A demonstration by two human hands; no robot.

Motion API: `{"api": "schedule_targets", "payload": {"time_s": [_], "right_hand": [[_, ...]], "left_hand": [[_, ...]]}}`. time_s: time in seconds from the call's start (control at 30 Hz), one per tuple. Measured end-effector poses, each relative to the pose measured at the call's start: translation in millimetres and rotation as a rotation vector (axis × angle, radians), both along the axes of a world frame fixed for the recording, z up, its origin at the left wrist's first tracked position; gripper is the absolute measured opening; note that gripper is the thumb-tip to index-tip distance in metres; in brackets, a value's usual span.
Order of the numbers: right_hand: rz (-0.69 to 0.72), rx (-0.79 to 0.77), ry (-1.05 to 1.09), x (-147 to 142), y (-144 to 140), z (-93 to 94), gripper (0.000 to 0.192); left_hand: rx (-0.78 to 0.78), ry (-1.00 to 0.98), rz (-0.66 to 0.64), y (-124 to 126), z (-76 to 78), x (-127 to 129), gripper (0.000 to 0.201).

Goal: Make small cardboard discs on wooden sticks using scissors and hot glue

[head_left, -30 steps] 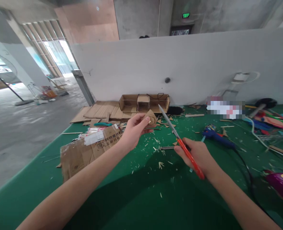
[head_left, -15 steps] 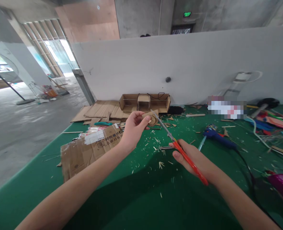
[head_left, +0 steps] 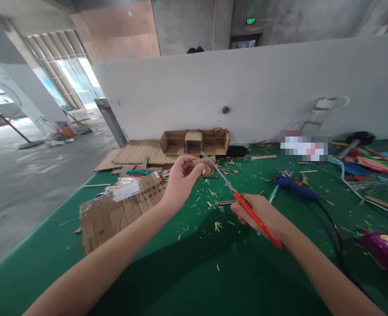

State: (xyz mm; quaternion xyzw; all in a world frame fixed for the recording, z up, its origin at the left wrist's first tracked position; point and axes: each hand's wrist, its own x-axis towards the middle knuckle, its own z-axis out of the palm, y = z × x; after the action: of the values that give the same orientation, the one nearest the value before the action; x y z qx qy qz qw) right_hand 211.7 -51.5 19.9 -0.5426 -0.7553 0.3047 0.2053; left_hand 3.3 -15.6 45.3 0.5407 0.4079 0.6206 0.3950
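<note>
My left hand (head_left: 183,177) pinches a small curled piece of cardboard (head_left: 209,168) between thumb and fingers, above the green table. My right hand (head_left: 253,213) is wrapped round a pair of scissors (head_left: 251,213) with red handles. Their long metal blades point up and to the left, and the tips lie at the cardboard piece. I cannot tell how far apart the blades are. Pale shavings (head_left: 218,226) lie scattered on the table below both hands.
Behind my hands stands an open cardboard box (head_left: 213,145) against a white partition (head_left: 167,96). Flattened cardboard (head_left: 115,213) lies at the left. On the right are a blue hot glue gun (head_left: 295,186) with its cord, a purple object (head_left: 381,250) and a heap of coloured scraps (head_left: 368,162).
The scissor blades have shifted slightly against the cardboard piece, and my right hand's fingers have drawn closer together round the handles. The whole view has moved a little.
</note>
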Motion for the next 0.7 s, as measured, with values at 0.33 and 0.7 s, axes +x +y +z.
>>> {"api": "schedule_targets", "payload": {"time_s": [0.33,0.7], "right_hand": [[-0.088,0.039,-0.002,-6,0,-2.3,0.037],[-0.161,0.290,-0.186,-9,4,-19.7,0.041]], "left_hand": [[0.051,-0.117,-0.168,-1,-3.1,1,0.028],[0.015,-0.103,-0.192,-2,-3.3,2,0.041]]}}
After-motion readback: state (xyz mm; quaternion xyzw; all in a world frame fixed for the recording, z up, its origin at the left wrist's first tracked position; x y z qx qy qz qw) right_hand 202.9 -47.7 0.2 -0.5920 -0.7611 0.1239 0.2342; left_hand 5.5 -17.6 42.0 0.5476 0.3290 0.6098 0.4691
